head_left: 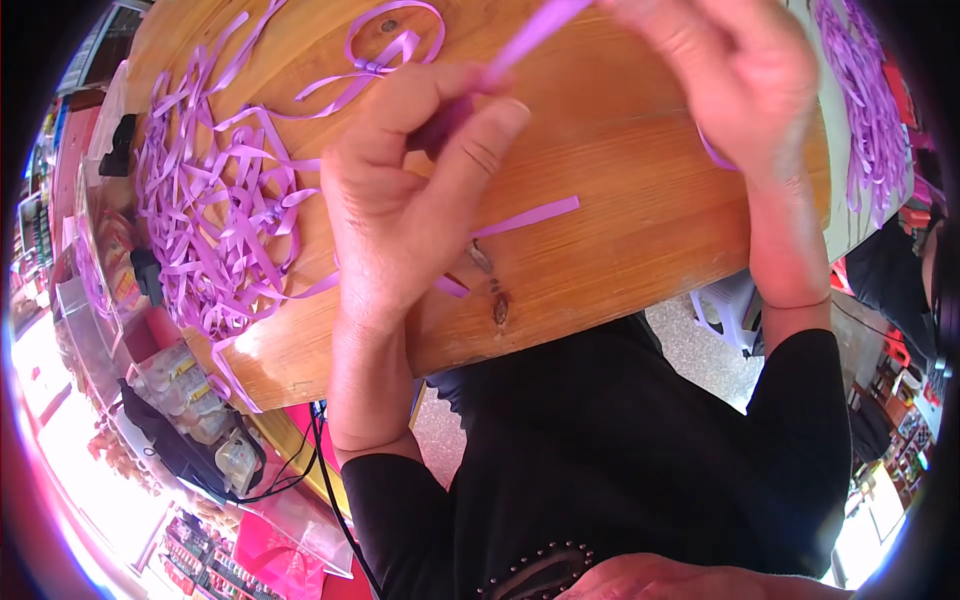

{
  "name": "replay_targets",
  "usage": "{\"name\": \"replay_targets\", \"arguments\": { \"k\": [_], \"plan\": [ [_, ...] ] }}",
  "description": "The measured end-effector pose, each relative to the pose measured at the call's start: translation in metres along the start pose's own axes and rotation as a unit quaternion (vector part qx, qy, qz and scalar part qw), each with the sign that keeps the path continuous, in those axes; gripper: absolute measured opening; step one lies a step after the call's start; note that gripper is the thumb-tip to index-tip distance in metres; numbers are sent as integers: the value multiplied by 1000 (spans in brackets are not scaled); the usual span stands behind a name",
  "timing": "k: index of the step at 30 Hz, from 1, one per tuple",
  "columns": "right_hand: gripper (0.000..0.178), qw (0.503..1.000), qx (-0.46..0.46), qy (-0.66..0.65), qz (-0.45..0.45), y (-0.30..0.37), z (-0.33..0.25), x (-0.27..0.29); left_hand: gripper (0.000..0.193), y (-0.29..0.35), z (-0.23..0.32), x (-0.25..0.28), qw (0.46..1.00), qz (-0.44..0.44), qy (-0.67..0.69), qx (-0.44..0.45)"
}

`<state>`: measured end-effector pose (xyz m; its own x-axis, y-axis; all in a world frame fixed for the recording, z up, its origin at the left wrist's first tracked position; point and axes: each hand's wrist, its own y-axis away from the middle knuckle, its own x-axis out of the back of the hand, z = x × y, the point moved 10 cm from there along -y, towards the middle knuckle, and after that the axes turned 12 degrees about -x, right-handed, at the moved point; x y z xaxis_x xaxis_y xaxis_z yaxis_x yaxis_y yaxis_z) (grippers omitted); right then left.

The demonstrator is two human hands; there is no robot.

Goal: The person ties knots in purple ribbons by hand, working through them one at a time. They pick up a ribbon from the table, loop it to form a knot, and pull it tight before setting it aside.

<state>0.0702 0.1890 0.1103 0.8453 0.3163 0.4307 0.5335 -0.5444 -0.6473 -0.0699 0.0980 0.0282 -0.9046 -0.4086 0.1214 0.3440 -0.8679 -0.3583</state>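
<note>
A purple ribbon (pixel 537 38) runs straight from my left hand up toward the fingertips of my right hand at the top edge. My left hand (pixel 405 190) is closed, pinching this ribbon between thumb and forefinger. A loose ribbon tail (pixel 530 216) sticks out below that hand over the wooden table. My right hand (pixel 745 75) is bent and slightly blurred, its fingertips partly cut off by the frame; the ribbon appears gripped there. Another bit of ribbon (pixel 717 150) shows beside the right wrist.
A tangled heap of purple ribbons (pixel 225 215) covers the left of the wooden table (pixel 620 240). Beyond it lies a looped, knotted ribbon (pixel 375 66). A bundle of purple ribbons (pixel 868 110) lies at right on a pale surface. Black cables (pixel 322 450) hang below the left edge.
</note>
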Motion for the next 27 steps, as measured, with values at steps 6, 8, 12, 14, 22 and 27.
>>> {"name": "replay_targets", "arguments": {
  "k": [6, 8, 12, 14, 22, 27],
  "plan": [
    [14, 967, -197, -99, 127, -5, 61, 59, 18, -13, -4, 34, 997, 63, 27, 22],
    [17, 950, -192, -162, 185, -6, 74, 73, 18, -12, -2, 42, 997, 68, 37, 22],
    [16, 940, -239, -41, 239, -5, 79, 99, 17, -14, 4, 44, 998, 50, 23, 27],
    [15, 960, -181, 79, 200, -11, 62, 87, 16, -15, 5, 39, 997, 51, 60, 27],
    [47, 992, 89, 58, -63, 10, -9, -33, 16, -8, 10, -3, 994, -107, -6, -37],
    [35, 936, 307, 145, -96, 33, -57, -36, 15, -1, 9, -14, 990, -138, 11, 8]
  ]
}}
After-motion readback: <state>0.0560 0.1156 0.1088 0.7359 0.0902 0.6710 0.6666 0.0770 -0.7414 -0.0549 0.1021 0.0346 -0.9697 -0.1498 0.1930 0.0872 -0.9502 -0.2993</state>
